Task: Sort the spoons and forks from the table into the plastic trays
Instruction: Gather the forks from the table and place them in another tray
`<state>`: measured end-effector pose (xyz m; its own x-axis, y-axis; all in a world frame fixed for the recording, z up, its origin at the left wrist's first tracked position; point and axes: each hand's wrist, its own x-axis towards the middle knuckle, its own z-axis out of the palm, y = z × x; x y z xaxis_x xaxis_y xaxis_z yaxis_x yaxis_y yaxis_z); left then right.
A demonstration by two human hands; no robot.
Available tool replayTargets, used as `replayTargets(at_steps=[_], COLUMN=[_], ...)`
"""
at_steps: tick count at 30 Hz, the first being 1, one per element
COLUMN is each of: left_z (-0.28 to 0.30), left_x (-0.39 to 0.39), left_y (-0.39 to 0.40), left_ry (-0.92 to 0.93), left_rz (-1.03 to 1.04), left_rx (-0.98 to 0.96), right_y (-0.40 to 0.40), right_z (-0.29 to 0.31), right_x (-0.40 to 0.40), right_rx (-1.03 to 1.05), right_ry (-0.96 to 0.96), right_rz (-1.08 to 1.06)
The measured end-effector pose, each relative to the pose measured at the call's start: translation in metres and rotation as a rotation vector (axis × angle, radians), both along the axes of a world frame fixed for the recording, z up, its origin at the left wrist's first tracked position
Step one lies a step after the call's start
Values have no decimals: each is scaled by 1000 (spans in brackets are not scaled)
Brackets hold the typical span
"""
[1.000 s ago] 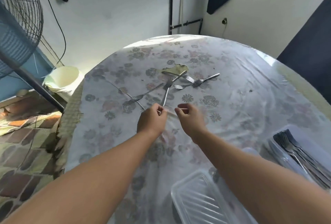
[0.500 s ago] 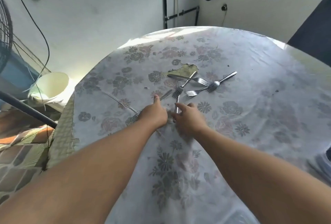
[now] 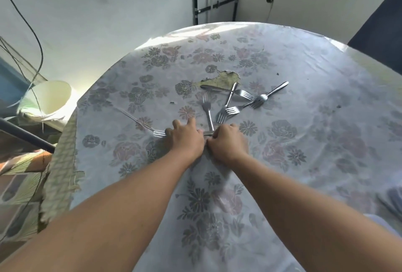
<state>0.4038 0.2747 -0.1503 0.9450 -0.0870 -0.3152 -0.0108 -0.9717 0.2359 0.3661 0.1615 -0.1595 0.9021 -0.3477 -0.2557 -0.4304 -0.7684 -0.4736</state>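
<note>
Several steel forks lie in a loose pile (image 3: pixel 239 102) on the flowered tablecloth (image 3: pixel 304 141), just beyond my hands. My left hand (image 3: pixel 185 136) lies over one fork, fingers curled down on it; only its tines (image 3: pixel 159 133) show at the left. My right hand (image 3: pixel 228 141) pinches the near handle end of a fork (image 3: pixel 207 113) whose tines point away from me. The two hands almost touch. At the lower right edge shows a blurred bit of a plastic tray (image 3: pixel 390 203).
The cloth has a torn patch (image 3: pixel 221 78) behind the forks. Off the table's left edge stand a cream bucket (image 3: pixel 50 97) and a dark pole (image 3: pixel 26 136). The wall with pipes (image 3: pixel 217 6) is close behind the table.
Both hands reached forward from above the cloth down onto the nearest forks. The view swung left and forward, so the trays slid almost out of sight.
</note>
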Motion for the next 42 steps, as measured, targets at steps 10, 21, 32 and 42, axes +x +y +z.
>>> replayTargets(at_steps=[10,21,32,42], left_z=[-5,-10,-2,-3], left_x=[-11,-27,-13,-9], left_y=[5,3,-2,-21], left_ry=[-137,-175,33,23], left_rz=[-204,211,232,259], left_rx=[-58,-283,-184,-193], right_y=[-15,-27,-25,-71], right_z=[7,2,-5,12], right_x=[-20,-40,-34,-20], right_rx=[36,-61,-114,-68], right_ry=[-5,-40,-11,-221], right_rz=[-7,23,85,15])
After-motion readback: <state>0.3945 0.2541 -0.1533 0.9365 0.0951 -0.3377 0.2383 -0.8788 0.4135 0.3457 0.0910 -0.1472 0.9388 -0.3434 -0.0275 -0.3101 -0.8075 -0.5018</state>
